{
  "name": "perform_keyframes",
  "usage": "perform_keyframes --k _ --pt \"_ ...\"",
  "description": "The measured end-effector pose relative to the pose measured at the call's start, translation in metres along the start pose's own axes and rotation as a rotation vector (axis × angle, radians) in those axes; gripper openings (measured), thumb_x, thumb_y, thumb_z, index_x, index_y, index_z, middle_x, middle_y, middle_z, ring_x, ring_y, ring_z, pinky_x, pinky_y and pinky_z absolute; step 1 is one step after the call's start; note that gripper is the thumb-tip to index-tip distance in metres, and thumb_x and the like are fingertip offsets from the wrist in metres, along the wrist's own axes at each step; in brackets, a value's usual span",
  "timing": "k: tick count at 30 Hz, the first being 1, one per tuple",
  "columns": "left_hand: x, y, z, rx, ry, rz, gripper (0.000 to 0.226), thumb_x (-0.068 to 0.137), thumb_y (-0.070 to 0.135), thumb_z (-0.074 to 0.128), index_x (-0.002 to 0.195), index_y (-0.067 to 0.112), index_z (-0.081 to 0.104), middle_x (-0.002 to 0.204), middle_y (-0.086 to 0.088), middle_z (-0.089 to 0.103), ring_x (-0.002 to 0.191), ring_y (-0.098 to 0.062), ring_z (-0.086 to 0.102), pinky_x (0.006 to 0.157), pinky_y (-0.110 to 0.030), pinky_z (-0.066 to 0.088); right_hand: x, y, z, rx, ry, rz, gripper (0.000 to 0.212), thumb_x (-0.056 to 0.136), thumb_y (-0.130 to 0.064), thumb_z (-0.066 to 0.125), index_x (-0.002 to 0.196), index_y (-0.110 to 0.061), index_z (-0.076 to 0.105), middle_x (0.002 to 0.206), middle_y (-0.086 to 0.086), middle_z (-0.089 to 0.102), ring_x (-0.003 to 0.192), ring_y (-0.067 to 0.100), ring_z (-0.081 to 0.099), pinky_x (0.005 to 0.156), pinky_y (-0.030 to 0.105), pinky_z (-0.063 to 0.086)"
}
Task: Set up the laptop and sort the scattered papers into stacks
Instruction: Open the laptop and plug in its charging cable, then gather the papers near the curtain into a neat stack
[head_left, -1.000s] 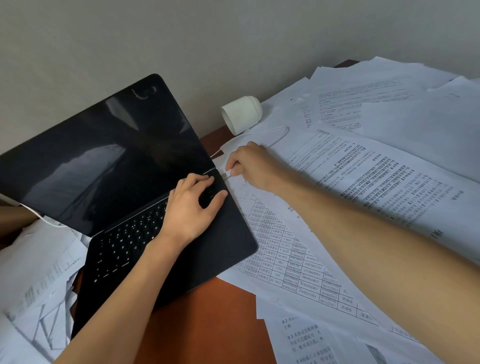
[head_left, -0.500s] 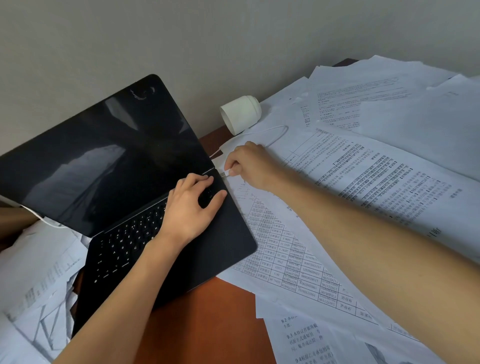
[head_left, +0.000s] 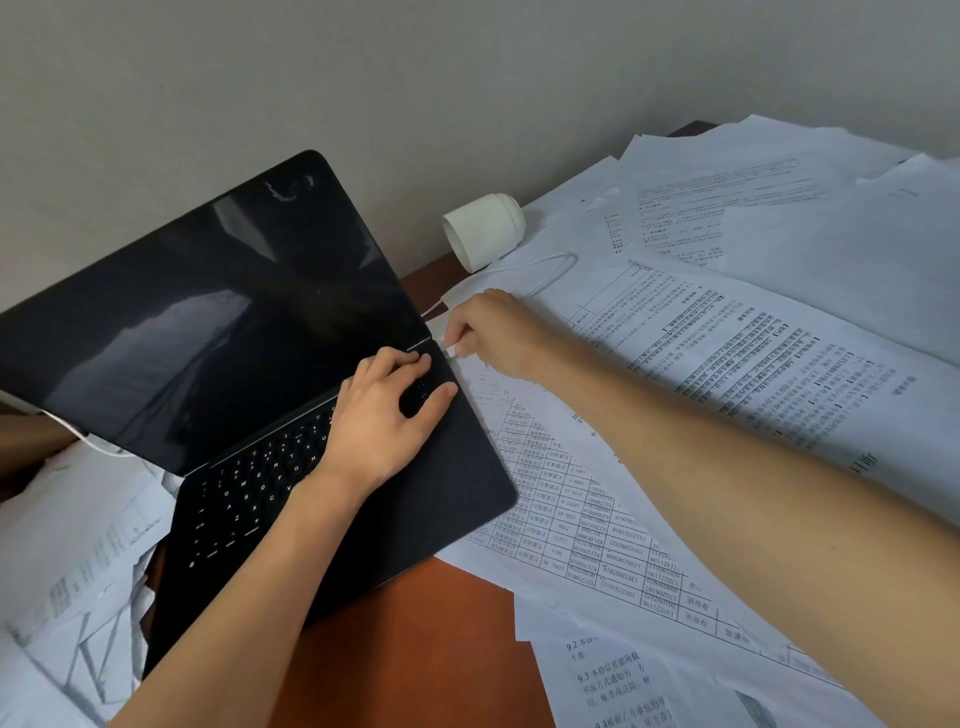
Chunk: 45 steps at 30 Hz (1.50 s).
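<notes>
Laptop sits open, screen dark; left hand rests spread on its deck, right hand pinches white plug at its right edge, cable looping over papers.

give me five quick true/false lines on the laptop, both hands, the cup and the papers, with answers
1. The laptop is open and its screen is dark. True.
2. The left hand rests on a sheet of paper. False: it rests flat on the laptop's base.
3. The right hand pinches a white cable plug at the laptop's right edge. True.
4. The white cup stands upright. False: it lies on its side.
5. The papers sit in neat stacks. False: they lie scattered and overlapping.
</notes>
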<state>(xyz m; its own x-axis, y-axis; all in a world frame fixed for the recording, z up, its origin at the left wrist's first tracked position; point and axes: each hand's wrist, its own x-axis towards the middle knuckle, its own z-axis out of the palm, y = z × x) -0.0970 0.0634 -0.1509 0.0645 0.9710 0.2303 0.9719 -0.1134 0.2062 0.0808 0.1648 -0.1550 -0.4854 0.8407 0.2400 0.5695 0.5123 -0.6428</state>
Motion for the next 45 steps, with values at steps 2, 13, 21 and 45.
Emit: perform_keyframes --k 2,13,21,45 --pt "0.0 0.0 -0.001 0.015 -0.01 0.013 0.086 0.086 0.077 0.035 0.143 0.018 0.063 0.137 0.011 0.054 0.13 -0.011 0.046 0.11 -0.036 0.033 0.001 0.0 0.0 0.037 -0.003 0.005 0.016 0.094 -0.01 0.068 0.109 -0.008 0.075 0.109 0.009 0.07 0.093 0.018 0.065 0.083 0.031 0.055" --pt "0.0 0.001 -0.003 0.018 -0.04 0.007 0.087 0.087 0.076 0.032 0.146 0.018 0.059 0.139 0.009 0.053 0.136 -0.014 0.044 0.117 -0.039 0.03 0.003 -0.002 0.006 0.038 -0.006 -0.003 0.018 0.094 -0.006 0.066 0.11 -0.007 0.074 0.107 0.009 0.07 0.097 0.02 0.067 0.082 0.029 0.053" --pt "-0.01 -0.007 -0.019 -0.084 -0.188 -0.002 0.061 0.104 0.047 0.054 0.158 0.022 0.043 0.166 0.008 0.034 0.156 -0.013 0.024 0.128 -0.036 0.018 -0.006 -0.014 0.0 -0.216 -0.037 -0.039 0.02 0.099 -0.021 0.063 0.117 -0.02 0.07 0.12 0.007 0.061 0.104 0.025 0.062 0.092 0.039 0.053" --pt "-0.286 -0.077 -0.133 0.02 0.043 -0.281 0.046 0.107 0.042 0.049 0.152 0.035 0.047 0.163 0.012 0.039 0.15 -0.015 0.033 0.125 -0.04 0.029 -0.136 -0.192 0.056 -0.265 -0.211 -0.406 0.028 0.104 -0.032 0.049 0.128 -0.033 0.065 0.128 -0.013 0.062 0.119 0.007 0.052 0.101 0.03 0.042"
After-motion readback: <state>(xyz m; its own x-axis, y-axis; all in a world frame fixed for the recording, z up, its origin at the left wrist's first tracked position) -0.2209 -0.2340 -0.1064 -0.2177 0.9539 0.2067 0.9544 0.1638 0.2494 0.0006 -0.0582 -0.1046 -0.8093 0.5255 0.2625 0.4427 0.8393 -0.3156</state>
